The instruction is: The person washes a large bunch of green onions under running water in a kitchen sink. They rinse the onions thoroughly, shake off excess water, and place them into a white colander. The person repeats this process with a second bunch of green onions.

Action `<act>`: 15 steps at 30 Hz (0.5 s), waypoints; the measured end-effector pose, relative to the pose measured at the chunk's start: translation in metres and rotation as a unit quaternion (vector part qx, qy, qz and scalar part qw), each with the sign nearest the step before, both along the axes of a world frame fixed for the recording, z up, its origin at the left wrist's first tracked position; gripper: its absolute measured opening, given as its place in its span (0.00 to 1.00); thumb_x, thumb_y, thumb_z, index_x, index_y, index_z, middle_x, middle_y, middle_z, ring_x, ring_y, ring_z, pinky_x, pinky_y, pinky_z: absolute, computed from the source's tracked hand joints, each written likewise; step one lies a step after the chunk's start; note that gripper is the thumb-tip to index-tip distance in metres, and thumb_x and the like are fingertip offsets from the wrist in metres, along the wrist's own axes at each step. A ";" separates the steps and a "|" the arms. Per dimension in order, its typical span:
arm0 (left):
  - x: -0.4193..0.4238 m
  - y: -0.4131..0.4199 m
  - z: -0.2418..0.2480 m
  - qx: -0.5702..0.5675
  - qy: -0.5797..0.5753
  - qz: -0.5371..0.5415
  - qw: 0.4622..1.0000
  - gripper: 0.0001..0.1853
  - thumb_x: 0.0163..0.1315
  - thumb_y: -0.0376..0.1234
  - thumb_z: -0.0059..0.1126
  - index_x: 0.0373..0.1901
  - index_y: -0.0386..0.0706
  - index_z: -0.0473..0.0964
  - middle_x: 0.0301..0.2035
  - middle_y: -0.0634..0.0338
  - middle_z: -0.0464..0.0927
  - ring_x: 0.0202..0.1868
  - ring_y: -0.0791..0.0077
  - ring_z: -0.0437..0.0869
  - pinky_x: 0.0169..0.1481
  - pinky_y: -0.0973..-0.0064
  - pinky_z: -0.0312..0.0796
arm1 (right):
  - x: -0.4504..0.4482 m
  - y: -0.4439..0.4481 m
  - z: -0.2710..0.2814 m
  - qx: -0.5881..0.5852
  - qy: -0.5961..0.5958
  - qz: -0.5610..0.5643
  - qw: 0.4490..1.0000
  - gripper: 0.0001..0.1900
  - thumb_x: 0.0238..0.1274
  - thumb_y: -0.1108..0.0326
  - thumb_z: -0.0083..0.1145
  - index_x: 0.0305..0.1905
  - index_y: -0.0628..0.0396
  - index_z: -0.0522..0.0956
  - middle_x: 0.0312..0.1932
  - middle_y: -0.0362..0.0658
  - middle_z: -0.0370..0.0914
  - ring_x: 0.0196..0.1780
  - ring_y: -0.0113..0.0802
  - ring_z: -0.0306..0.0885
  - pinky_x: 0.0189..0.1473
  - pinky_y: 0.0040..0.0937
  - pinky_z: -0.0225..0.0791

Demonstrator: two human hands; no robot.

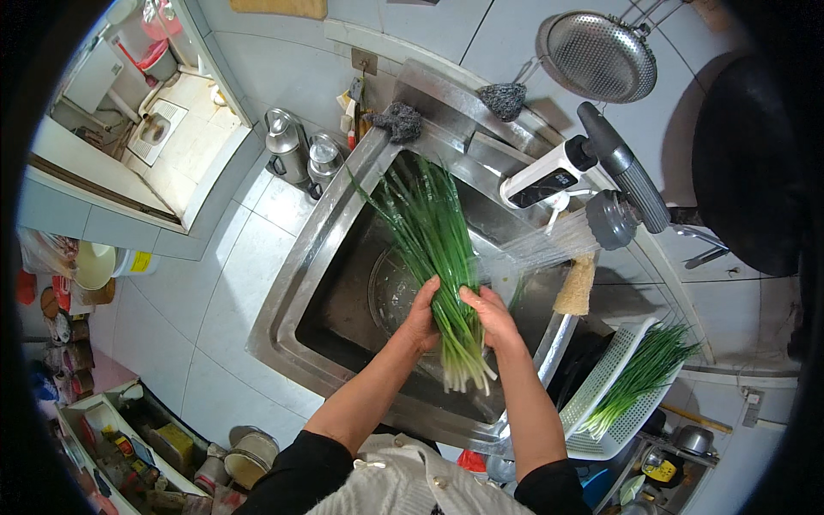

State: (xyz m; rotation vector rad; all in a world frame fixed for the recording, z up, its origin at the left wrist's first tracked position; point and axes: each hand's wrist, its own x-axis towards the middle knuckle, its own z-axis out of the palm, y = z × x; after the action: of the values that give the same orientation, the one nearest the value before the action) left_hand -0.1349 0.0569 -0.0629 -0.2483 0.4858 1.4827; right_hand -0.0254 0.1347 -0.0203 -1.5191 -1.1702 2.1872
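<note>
Both of my hands hold a large bunch of green onions [438, 238] over a stainless steel sink [315, 283]. My left hand [421, 315] grips the bunch from the left, my right hand [492, 315] from the right, both above the white root ends. Water sprays from the faucet head [611, 220] onto the right side of the bunch. Under the bunch, a round metal strainer or basin [386, 290] is partly visible in the sink. At the right, a white perforated plastic basket [582, 412] holds another bunch of green onions [637, 373].
Steel wool scrubbers [402, 122] lie on the sink's back corner. A loofah piece [575, 283] stands at the sink's right rim. A metal colander [599, 56] and a black wok [750, 167] hang on the wall. Two metal thermos flasks [288, 148] stand beyond the sink's left edge.
</note>
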 end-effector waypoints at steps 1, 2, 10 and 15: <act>-0.002 0.002 0.004 -0.002 -0.002 -0.013 1.000 0.30 0.57 0.54 0.51 0.52 0.41 0.68 0.46 0.56 0.75 0.46 0.65 0.78 0.54 0.65 0.70 | 0.003 0.005 0.003 -0.006 0.031 -0.020 0.999 0.24 0.56 0.61 0.60 0.53 0.65 0.69 0.45 0.46 0.75 0.46 0.32 0.75 0.48 0.30 0.68; -0.005 0.003 0.002 0.002 -0.011 -0.026 1.000 0.32 0.56 0.55 0.51 0.54 0.41 0.67 0.47 0.55 0.75 0.47 0.64 0.78 0.55 0.65 0.70 | 0.008 0.008 0.008 0.020 0.043 -0.035 0.998 0.24 0.55 0.63 0.61 0.53 0.65 0.68 0.45 0.46 0.75 0.46 0.32 0.75 0.47 0.31 0.69; -0.001 0.009 -0.004 0.037 -0.020 0.045 0.998 0.31 0.52 0.49 0.62 0.53 0.40 0.67 0.44 0.55 0.76 0.46 0.64 0.78 0.56 0.63 0.70 | 0.006 0.013 0.019 0.164 -0.046 -0.041 0.985 0.25 0.58 0.66 0.58 0.57 0.66 0.64 0.48 0.46 0.73 0.50 0.30 0.70 0.50 0.28 0.65; 0.004 0.015 -0.013 -0.008 0.046 0.029 0.998 0.23 0.50 0.37 0.61 0.47 0.36 0.70 0.40 0.54 0.77 0.40 0.64 0.81 0.49 0.65 0.74 | 0.011 0.021 0.031 0.040 0.027 -0.031 0.998 0.15 0.58 0.71 0.55 0.50 0.58 0.71 0.44 0.42 0.75 0.42 0.29 0.75 0.43 0.29 0.71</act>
State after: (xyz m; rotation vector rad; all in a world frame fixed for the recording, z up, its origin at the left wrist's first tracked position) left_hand -0.1311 0.0722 -0.0757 -0.2087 0.5699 1.5514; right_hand -0.0146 0.1552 0.0111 -1.4347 -1.1634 2.1015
